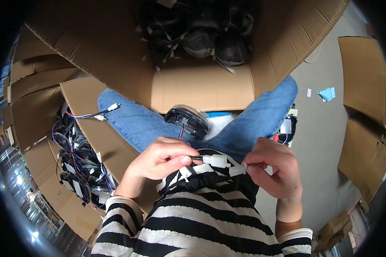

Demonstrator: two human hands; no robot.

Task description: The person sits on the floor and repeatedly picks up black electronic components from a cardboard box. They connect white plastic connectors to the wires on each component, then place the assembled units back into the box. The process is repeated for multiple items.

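Observation:
Above my lap, my left hand (167, 157) pinches a dark cable just behind its white plug connector (216, 161). A second white connector (185, 172) hangs below those fingers. My right hand (273, 166) pinches a small white plastic piece (237, 170), whose exact kind I cannot make out. Its tip lies close to the connector's right end; whether they touch I cannot tell. Between my legs rests a black lamp-like unit (187, 122) with a clear cover, and coloured wires run from it toward my left hand.
In front of me, a large open cardboard box (201, 90) holds several dark units with white connectors. Another carton (90, 115) at the left holds similar wired units (79, 167). A blue scrap (326, 94) lies on the right floor near cardboard sheets (362, 77).

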